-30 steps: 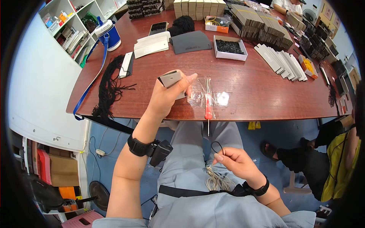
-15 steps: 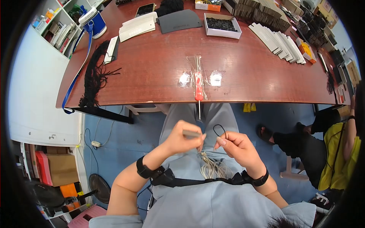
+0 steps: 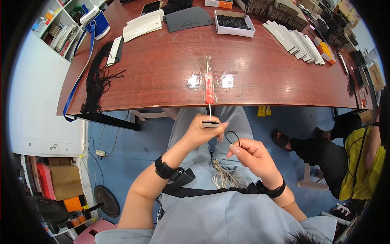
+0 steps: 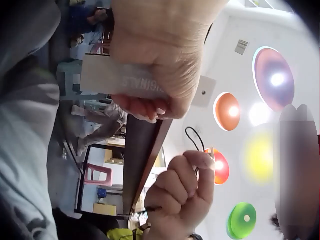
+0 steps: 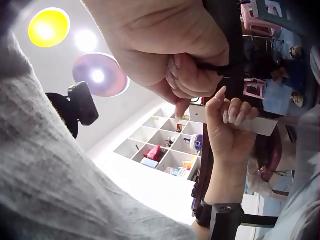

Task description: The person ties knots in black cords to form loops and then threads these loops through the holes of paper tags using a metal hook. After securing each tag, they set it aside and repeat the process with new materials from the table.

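My left hand [image 3: 202, 133] grips a small stack of grey-white printed hang tags [image 3: 211, 124], held end-on toward the head camera. In the left wrist view the tags [image 4: 95, 75] show lettering on the face and a punched hole near one end. To its right, my right hand [image 3: 256, 157] pinches a thin black cord [image 3: 231, 131] between thumb and forefinger, its loop standing up toward the tags. The two hands are a short way apart, over the lap. Just beyond the left hand, a red-handled tool [image 3: 209, 93] with a thin metal shaft lies under clear film, pointing past the table edge.
Black cords [image 3: 96, 87] hang at the left of the table [image 3: 162, 81]. Farther back lie white tags [image 3: 143, 26], dark tags [image 3: 189, 20], a white box [image 3: 235, 31] of small black pieces and fanned tags [image 3: 290, 40]. Pale strings [image 3: 227, 177] rest on the lap. Another person sits at right.
My left hand has come back from over the table to the lap with the tags, then forward slightly toward the table edge. The right hand still pinches the cord, raised a little.
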{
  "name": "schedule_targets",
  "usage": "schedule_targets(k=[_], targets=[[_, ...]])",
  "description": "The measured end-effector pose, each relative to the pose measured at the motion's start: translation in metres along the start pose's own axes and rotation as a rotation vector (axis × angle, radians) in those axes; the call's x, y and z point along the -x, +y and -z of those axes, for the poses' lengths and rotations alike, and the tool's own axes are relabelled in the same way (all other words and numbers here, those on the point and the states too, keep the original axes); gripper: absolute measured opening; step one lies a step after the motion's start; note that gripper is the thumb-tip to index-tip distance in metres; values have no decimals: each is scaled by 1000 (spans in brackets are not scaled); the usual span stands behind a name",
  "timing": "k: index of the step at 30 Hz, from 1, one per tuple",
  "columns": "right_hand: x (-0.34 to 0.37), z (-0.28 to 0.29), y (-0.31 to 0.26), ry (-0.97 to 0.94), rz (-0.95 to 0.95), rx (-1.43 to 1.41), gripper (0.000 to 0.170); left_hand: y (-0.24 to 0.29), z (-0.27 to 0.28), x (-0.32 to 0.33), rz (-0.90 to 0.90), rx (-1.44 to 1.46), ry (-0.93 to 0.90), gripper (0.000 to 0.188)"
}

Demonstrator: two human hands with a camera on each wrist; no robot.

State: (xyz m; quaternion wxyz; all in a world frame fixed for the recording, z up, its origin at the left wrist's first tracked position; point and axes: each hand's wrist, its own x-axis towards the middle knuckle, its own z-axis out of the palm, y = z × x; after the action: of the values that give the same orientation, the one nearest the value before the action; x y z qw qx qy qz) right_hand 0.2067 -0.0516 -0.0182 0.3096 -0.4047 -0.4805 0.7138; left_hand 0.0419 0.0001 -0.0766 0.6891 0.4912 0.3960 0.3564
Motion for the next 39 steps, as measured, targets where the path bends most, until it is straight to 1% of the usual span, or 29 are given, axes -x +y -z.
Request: schedule_targets(k=[2, 3, 4, 5, 6, 7, 8, 9, 10, 11, 13, 14, 16, 20, 21, 23, 24, 26, 27, 28, 29, 30, 31, 33, 34, 36, 37, 38, 39], targets=[[-2, 0, -1, -21, -29, 52, 20, 1, -1, -1, -85, -142, 92, 24], [-3, 0, -1, -42, -58, 105, 20, -1, 0, -2, -85, -139, 93, 24], [-4, -1, 0, -42, -60, 106, 20, -4, 1, -3, -96, -108, 46, 23], [-6, -4, 1, -90, 39, 131, 19, -5, 2, -4, -107, -78, -2, 21], [-7, -6, 1, -137, 138, 154, 19, -4, 2, -2, -107, -76, -4, 21], [-9, -6, 0, -202, 169, 206, 17, 0, 2, 2, 45, 118, -103, 19], [-10, -7, -2, -199, 166, 207, 17, 4, 0, 6, 197, 312, -202, 17], [-11, -9, -6, -246, 222, 253, 17, 6, -3, 10, 273, 383, -171, 16], [-12, -12, -9, -294, 278, 298, 17, 8, -6, 13, 274, 385, -172, 16], [-11, -15, -12, -274, 216, 275, 15, 8, -10, 14, 239, 347, -83, 17], [-12, -16, -9, -279, 212, 285, 15, 12, -14, 14, 207, 243, 76, 20], [-13, -16, -8, -285, 213, 297, 16, 11, -12, 13, 207, 246, 79, 20], [-13, -16, -5, -284, 211, 298, 16, 5, -7, 7, 54, 73, 80, 24], [-10, -15, -8, -283, 191, 309, 18, 9, 1, 0, 58, -11, -56, 26], [-9, -15, -8, -281, 190, 310, 18, 9, 0, 0, 58, -10, -58, 26], [-9, -15, -7, -266, 153, 322, 18, 7, -5, 1, -41, -99, 158, 25], [-10, -15, -8, -266, 152, 323, 18, 3, -5, 0, -41, -98, 158, 25], [-10, -16, -10, -265, 103, 347, 18, -11, -2, -4, -272, -305, 381, 22], [-11, -17, -10, -267, 105, 349, 18, -12, 1, -8, -361, -342, 400, 20], [-11, -18, -10, -251, 138, 340, 18, -9, 2, -10, -363, -342, 400, 20], [-11, -18, -10, -234, 169, 330, 18, -5, 2, -11, -341, -382, 343, 23], [-10, -18, -9, -233, 167, 331, 18, -1, 2, -11, -317, -421, 284, 26], [-10, -17, -9, -230, 166, 330, 18, 0, 0, -10, -316, -419, 283, 26], [-11, -15, -7, -225, 167, 329, 18, 2, -1, -9, -237, -228, 98, 23], [-10, -14, -5, -210, 152, 306, 19, 4, -2, -8, -235, -228, 96, 23], [-10, -14, -2, -195, 131, 277, 19, 5, -2, -4, -332, -275, 177, 18], [-11, -13, -1, -194, 120, 289, 19, 4, 1, -4, -349, -318, 192, 14], [-11, -12, -1, -195, 109, 301, 20, 5, 2, -5, -347, -316, 194, 14], [-12, -12, -2, -196, 107, 302, 20, 9, 4, -5, -374, -359, 157, 14]])
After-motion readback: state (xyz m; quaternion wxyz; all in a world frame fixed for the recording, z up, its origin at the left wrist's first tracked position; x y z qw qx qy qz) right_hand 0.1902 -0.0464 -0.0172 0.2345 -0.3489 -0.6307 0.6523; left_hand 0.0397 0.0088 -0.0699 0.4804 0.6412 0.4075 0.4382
